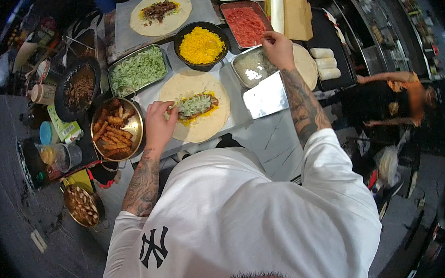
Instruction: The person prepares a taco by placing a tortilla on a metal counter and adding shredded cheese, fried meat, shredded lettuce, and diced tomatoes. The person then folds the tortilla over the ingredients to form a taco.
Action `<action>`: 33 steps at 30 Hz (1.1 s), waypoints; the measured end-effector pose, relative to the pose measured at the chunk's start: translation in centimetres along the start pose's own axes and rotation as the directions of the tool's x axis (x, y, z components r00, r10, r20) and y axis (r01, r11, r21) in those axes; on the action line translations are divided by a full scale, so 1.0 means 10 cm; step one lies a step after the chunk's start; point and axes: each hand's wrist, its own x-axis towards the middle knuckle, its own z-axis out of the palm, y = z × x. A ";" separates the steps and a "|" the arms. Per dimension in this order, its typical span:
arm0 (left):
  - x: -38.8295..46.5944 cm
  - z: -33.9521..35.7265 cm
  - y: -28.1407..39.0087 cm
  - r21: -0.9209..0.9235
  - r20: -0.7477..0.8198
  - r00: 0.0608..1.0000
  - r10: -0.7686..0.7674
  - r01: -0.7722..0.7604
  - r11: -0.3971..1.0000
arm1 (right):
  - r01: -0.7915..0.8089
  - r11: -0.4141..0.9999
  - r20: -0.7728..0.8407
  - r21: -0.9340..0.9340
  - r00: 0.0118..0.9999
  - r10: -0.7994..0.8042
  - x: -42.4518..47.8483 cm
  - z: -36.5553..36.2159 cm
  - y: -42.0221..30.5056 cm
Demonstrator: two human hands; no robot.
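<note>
A round flour tortilla (211,132) lies before me, topped with shredded lettuce (194,106), yellow shreds and browned filling. My left hand (162,118) rests its fingertips at the filling's left end; whether it grips anything there is unclear. My right hand (275,45) is over the corner between a metal tray of chopped red tomato (245,23) and a tray of diced pale onion (252,65). Its fingers are bent together, and what they hold, if anything, cannot be made out. A black bowl of shredded yellow cheese (201,46) stands beyond the tortilla, with a tray of shredded lettuce (138,69) to its left.
A brass-coloured pan of fried strips (117,134) and a black pan of browned meat (79,88) stand left. Another filled tortilla (164,26) lies at the back. Wrapped rolls (325,64) sit on a black surface at right. Another person (398,98) stands farther right.
</note>
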 end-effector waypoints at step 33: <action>-0.23 0.70 1.14 -0.016 -0.354 0.835 -0.422 0.446 0.895 | 0.716 0.674 0.522 -0.182 0.651 -0.551 1.55 1.59 1.21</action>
